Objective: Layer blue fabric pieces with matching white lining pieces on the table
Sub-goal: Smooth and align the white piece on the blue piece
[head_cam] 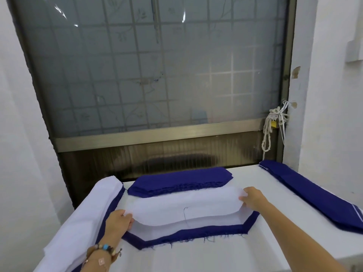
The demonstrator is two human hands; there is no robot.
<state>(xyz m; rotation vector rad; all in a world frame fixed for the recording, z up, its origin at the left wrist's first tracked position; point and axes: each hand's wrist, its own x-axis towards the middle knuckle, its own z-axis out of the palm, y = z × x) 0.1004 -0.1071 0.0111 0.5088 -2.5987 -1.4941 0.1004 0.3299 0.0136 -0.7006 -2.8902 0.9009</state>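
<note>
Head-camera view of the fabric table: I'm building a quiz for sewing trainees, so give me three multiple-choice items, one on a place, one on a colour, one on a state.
1. Where does the stack of blue pieces lie?
A. Beyond the white lining piece, toward the window
B. Under the left wrist
C. On the floor

2. What colour border shows around the white lining piece?
A. Red
B. Dark blue
C. Green

3. How is the white lining piece held?
A. By one hand only
B. By neither hand
C. By both hands, one at each end

Answers:
1 A, the stack sits between the lining and the window.
2 B, the blue piece shows along the near edge.
3 C, the left hand pinches the left end and the right hand the right end.
</note>
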